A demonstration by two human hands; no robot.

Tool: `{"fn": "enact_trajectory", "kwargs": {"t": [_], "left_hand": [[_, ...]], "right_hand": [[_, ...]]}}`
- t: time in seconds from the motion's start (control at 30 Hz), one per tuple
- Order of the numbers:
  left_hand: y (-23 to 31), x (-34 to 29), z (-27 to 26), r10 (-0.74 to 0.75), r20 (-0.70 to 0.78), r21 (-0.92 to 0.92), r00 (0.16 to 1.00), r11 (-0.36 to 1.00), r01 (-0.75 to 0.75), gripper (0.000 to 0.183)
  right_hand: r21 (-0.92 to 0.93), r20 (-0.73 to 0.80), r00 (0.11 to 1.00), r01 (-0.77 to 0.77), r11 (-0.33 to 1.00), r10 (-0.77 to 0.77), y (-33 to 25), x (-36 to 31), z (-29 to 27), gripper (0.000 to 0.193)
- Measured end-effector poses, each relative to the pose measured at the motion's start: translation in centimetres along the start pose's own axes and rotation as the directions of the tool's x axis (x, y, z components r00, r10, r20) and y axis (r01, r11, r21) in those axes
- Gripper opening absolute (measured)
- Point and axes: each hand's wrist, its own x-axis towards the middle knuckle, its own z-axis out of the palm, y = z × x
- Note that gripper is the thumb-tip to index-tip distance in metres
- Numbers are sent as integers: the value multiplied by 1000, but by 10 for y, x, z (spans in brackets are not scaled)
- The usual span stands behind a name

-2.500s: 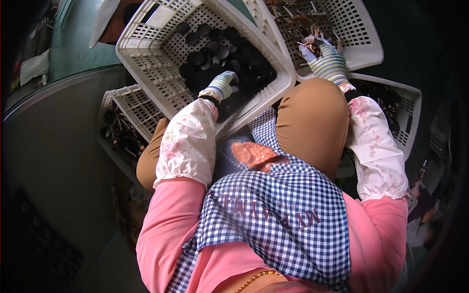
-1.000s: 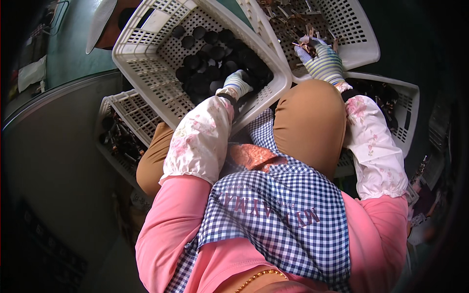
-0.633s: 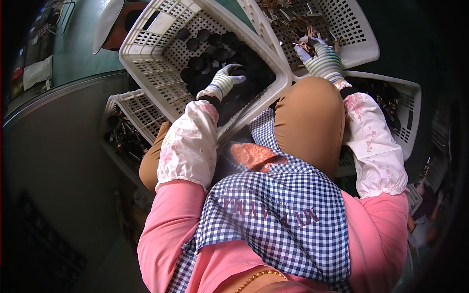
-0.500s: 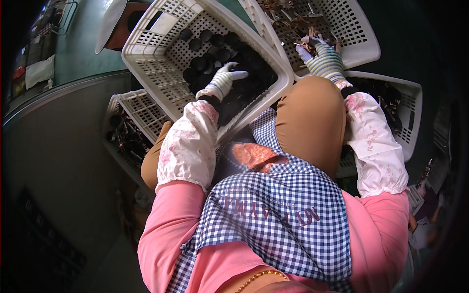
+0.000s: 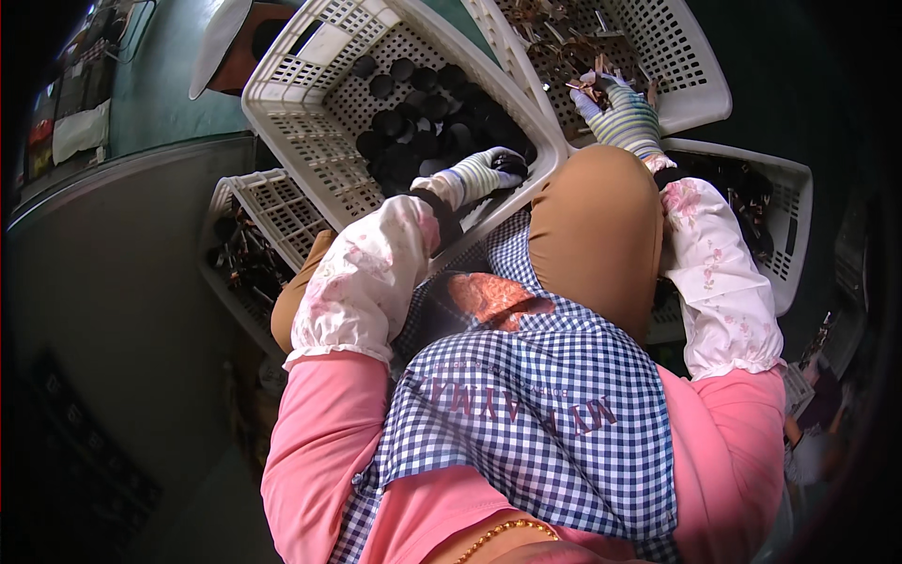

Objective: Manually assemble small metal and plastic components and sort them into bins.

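My left hand point(image 5: 476, 173), in a striped knit glove, is in the near right corner of a white perforated basket point(image 5: 310, 155). Its fingers curl round a black round part point(image 5: 510, 167), partly hidden by the glove. Many black discs point(image 5: 425, 143), cap-like in shape, lie heaped in that basket. At the near edge of a second white basket point(image 5: 669, 58), my right hand point(image 5: 624, 115), gloved alike, has its fingers closed round small copper-coloured metal pieces point(image 5: 590, 86). More copper and silvery metal parts point(image 5: 554, 33) lie behind it.
A lower basket at the left point(image 5: 272, 202) holds dark metal-and-black parts, as does another at the right point(image 5: 794, 221). My bent knee point(image 5: 597, 226) rises between the baskets, against their near sides. A reddish-brown object with a pale rim point(image 5: 225, 56) stands beyond the left basket.
My left hand has moved right and nearer within the basket, from fingers spread over the discs to curled round a black part. My right hand has hardly moved.
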Motion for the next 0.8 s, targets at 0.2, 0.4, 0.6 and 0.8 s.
{"fn": "enact_trajectory", "kwargs": {"t": [0.2, 0.4, 0.6, 0.8], "left_hand": [[48, -45, -40, -48, -93, -740, 994, 672, -37, 35], [109, -132, -60, 230, -331, -783, 915, 475, -402, 40], [109, -186, -58, 354, -521, -783, 777, 164, -600, 36], [116, -179, -66, 610, -570, -766, 551, -152, -624, 62]], "right_hand": [[79, -7, 1000, -19, 997, 19, 8, 2, 9, 48], [319, -98, 992, 106, 942, -78, 32, 18, 36, 40], [882, -47, 998, 27, 471, 30, 12, 27, 28, 28], [907, 46, 985, 29, 421, -166, -101, 1, -95, 37]]}}
